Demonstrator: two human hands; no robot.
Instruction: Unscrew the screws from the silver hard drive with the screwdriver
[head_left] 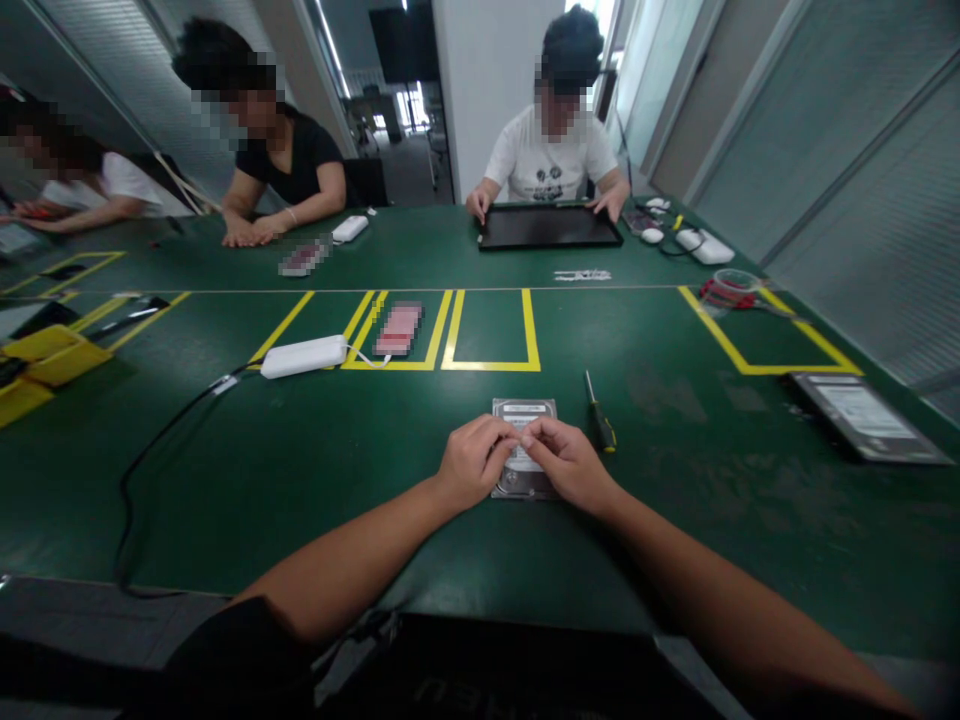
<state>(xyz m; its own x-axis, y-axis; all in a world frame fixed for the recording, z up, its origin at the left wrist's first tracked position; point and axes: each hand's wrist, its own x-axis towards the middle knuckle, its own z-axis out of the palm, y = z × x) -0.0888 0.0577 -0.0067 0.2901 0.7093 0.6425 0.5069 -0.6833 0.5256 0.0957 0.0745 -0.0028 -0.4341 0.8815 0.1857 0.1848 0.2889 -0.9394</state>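
Left hand (472, 460): thumb and fingertips pinched, meeting right fingertips.
Right hand (574, 468): matching pinch; cannot tell whether gripping anything small.
Hard drive (525, 486): flat on green table (337, 530), directly under both hands, label partly covered by fingers.
Screwdriver (601, 430): just right of right hand, shaft pointing away; nearest loose item.
Second hard drive (862, 415): well right of right hand, flat on table.
Yellow tape outlines (491, 366): beyond hands, more off to both sides.
Smartphone (399, 328): beyond left hand, inside taped outline, attached to white cable (365, 357).
White power block (304, 357): beyond and left of left hand.
Black cable (124, 500): far left of left hand, trailing to near table edge.
Yellow bins (67, 355): farther left still.
Black panel (551, 228): well beyond right hand, held by co-worker (559, 160) opposite.
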